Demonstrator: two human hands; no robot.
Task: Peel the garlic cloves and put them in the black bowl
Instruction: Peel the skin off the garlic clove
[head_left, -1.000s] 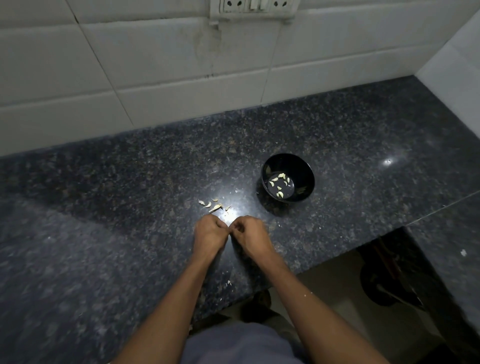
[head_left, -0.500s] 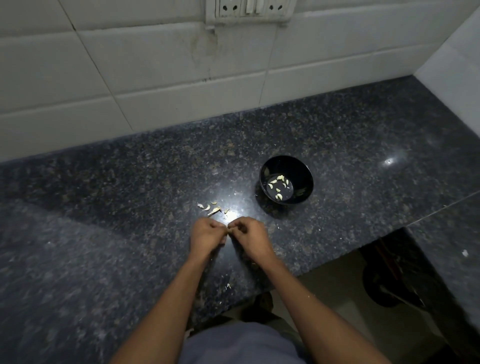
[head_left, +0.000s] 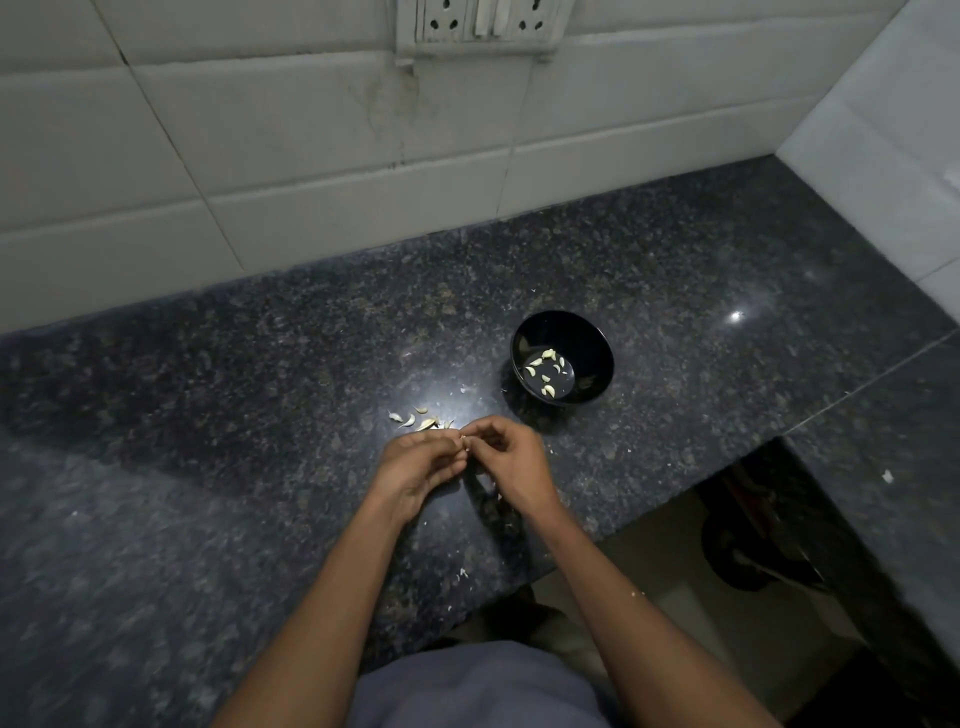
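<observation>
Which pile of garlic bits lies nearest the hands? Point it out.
The loose bits on the countertop, just beyond the left hand and right hand. The other group, the cloves in the black bowl, lies farther off to the right.

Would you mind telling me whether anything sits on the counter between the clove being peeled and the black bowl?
Nothing visible blocks the way. The clove is pinched between the left hand and right hand, and only bare countertop with tiny peel flecks lies between them and the black bowl.
</observation>
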